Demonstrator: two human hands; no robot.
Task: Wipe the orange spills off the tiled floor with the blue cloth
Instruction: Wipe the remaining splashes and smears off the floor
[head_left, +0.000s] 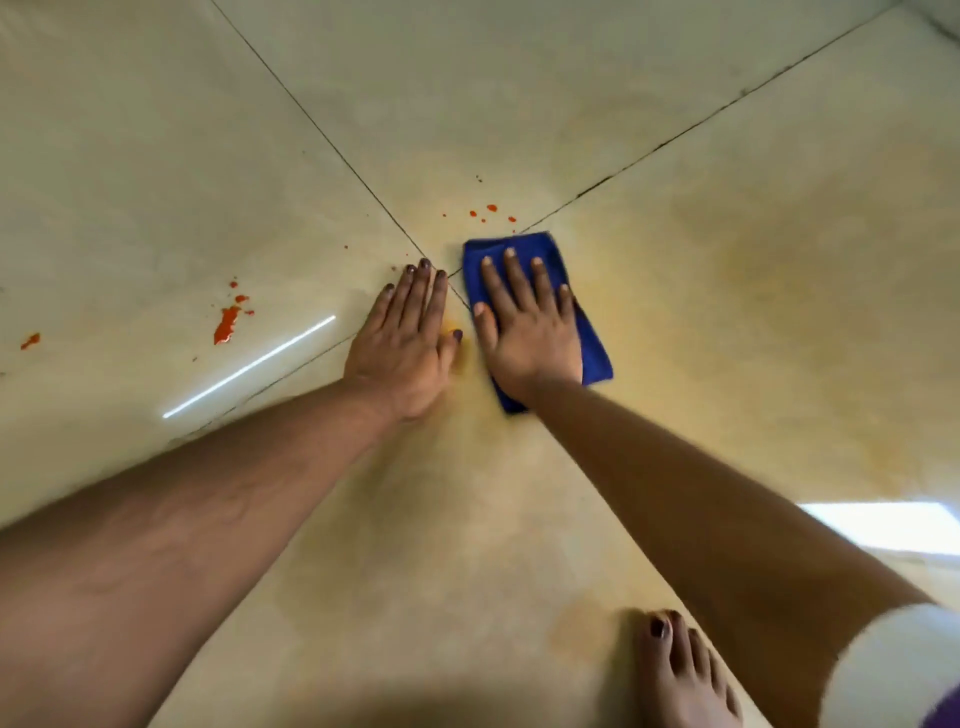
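While right hand (527, 325) presses flat, fingers spread, on blue cloth (589, 332) for wiping pressure, left hand (408, 340) braces flat on tiled floor (727, 338) (orange spills (227, 325) left, unwiped).

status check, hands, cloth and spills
Right hand flat on blue cloth. Left hand flat on floor. Orange spills remain left and ahead. Nothing blocking.

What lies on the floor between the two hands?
In the head view, a grout line and a small orange smear by the left hand; the right hand presses the blue cloth.
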